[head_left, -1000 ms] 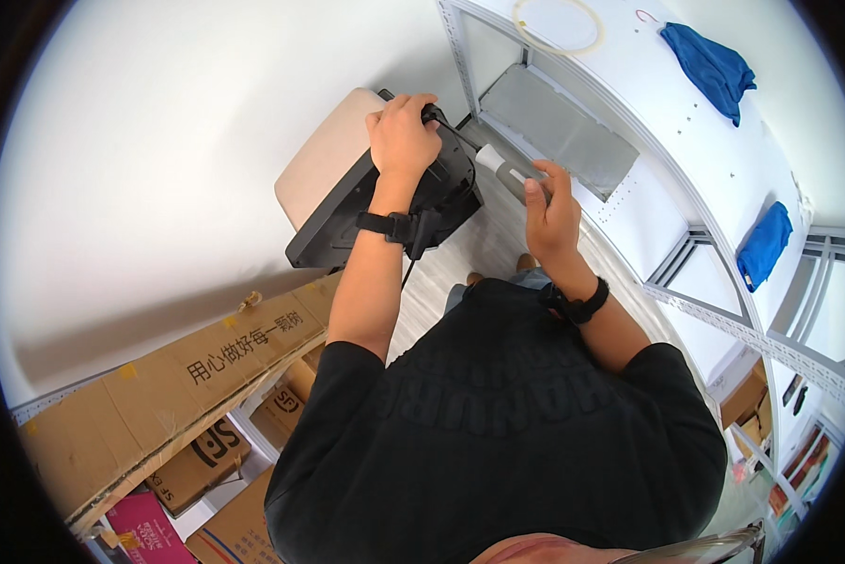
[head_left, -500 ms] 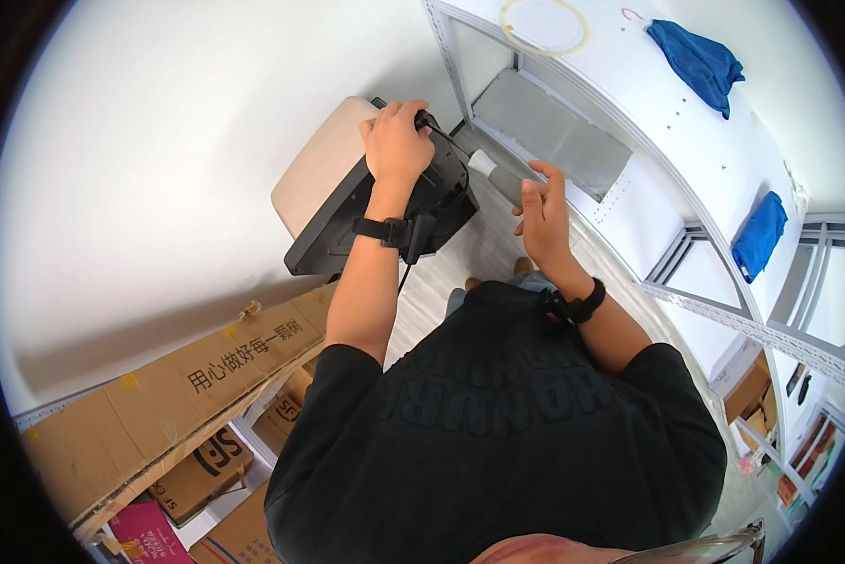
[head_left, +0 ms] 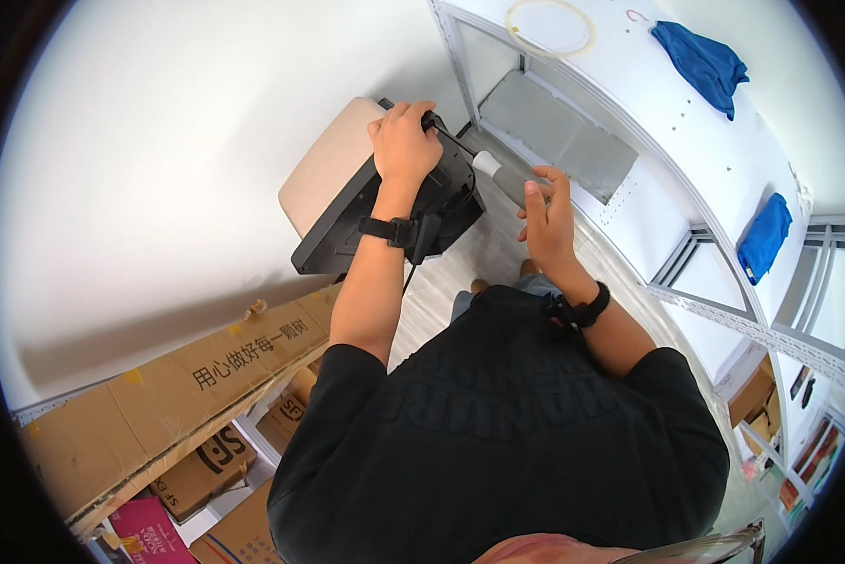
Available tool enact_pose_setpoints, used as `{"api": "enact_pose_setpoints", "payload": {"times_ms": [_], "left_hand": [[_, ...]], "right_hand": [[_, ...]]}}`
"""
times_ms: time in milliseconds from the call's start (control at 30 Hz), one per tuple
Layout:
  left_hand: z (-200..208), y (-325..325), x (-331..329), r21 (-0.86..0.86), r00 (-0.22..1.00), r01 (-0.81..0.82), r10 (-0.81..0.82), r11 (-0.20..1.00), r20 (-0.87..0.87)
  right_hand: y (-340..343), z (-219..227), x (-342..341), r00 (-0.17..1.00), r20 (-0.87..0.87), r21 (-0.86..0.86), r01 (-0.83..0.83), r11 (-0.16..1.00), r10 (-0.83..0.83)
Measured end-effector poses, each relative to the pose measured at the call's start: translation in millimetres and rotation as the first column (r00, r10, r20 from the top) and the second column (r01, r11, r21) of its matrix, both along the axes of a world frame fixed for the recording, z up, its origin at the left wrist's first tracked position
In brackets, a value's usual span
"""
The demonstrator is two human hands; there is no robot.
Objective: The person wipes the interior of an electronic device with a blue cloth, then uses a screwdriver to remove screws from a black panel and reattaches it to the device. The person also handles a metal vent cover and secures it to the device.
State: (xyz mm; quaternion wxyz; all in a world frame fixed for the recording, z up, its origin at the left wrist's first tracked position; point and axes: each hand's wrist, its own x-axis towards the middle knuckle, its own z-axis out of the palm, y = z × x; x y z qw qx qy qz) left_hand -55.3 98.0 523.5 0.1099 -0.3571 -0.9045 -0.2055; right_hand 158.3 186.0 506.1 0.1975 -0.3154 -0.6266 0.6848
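Note:
My left hand [head_left: 406, 141] is curled over the upper edge of a bulky black object with a padded-looking beige face [head_left: 327, 162]; its exact kind I cannot make out. By those fingers sits a small dark part at the object's edge. In my right hand [head_left: 548, 218] is a screwdriver [head_left: 507, 179] with a grey handle and a white collar. Its thin dark shaft slants up left and its tip meets the dark part beside my left fingers. The tip's seat is too small to tell. Each wrist wears a black strap with a device.
At the lower left a long cardboard box [head_left: 178, 399] lies above shelves of cartons. White shelving with a metal frame [head_left: 695, 202] curves along the right, carrying two blue cloths [head_left: 704, 66] and a pale ring [head_left: 587, 38]. A white wall [head_left: 159, 169] borders the left.
The whole view has shifted slightly, moving things a little to the right. Both hands keep their places on the object and the screwdriver; the right fingers have moved only slightly.

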Motion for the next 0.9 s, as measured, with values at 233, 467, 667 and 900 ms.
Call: {"api": "enact_pose_setpoints", "payload": {"times_ms": [233,467,667,900], "left_hand": [[1.5,-0.7,0.0,0.013,1.000,0.021,-0.021,1.000,0.010],[-3.4,-1.2,-1.0,0.049,0.997,0.056,-0.052,0.997,-0.061],[-4.5,-3.2,-1.5,0.082,0.995,0.083,-0.079,0.993,-0.058],[0.8,-1.3,1.6,0.054,0.998,0.061,-0.059,0.997,-0.037]], "right_hand": [[0.7,-17.2,-6.0,0.927,-0.371,0.398,0.206,0.894,-0.049],[7.0,-7.5,0.1,0.997,-0.080,0.065,0.020,0.998,-0.015],[20.4,3.9,2.2,0.996,-0.021,-0.045,-0.087,0.995,0.086],[18.0,4.6,4.2,0.992,-0.015,-0.032,-0.126,0.991,0.126]]}}
